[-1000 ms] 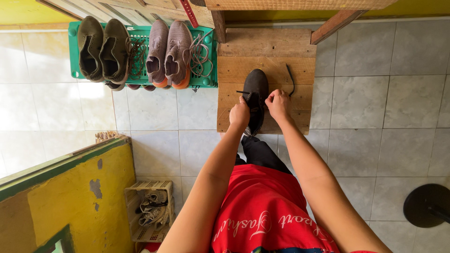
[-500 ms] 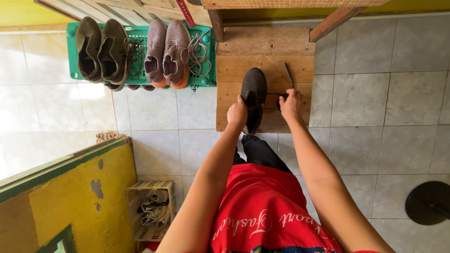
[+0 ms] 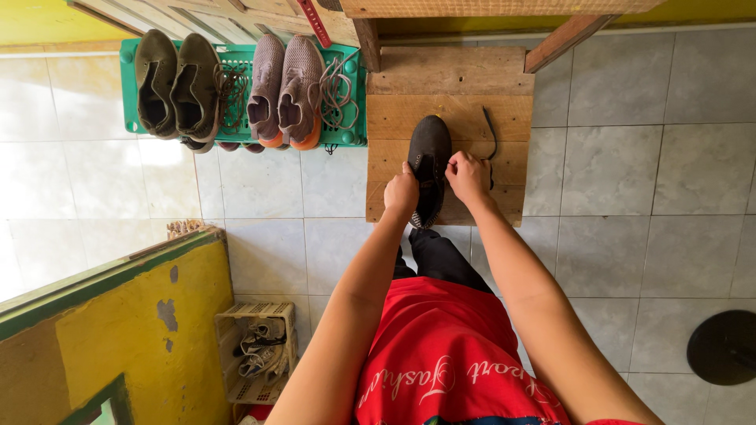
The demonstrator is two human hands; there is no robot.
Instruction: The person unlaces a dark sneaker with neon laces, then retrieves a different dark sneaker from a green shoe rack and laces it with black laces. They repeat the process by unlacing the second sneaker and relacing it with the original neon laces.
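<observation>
Person's foot in a black shoe (image 3: 429,161) planted on a low step of bare wooden planks (image 3: 449,86), toe pointing away from the body. Left hand (image 3: 402,191) curled in against the near left flank of the shoe, fingers bunched at the lace area; whether they pinch a lace or only press the upper cannot be told, since the knuckles hide it. Right hand (image 3: 468,175) sits just right of the tongue, fingers clenched on a thin black lace (image 3: 491,134) that runs up and away beyond the fingertips in a curved line over the plank. Change noted: half a second ago the right hand stood further out to the right with the lace drawn taut sideways; it has now come back in close to the shoe, and the lace end arcs loosely above it again, much as it did a second ago. Left hand has scarcely shifted through all three looks. Reading: a pull-and-return stroke on the lace, so the lacing is being snugged rather than finished; no bow or knot shows. Well left of the left fingers, a green plastic basket (image 3: 346,134) carries an olive pair (image 3: 177,83) and a grey-pink pair (image 3: 285,86). Near the left elbow, a small pale crate (image 3: 228,315) holding worn sneakers.
</observation>
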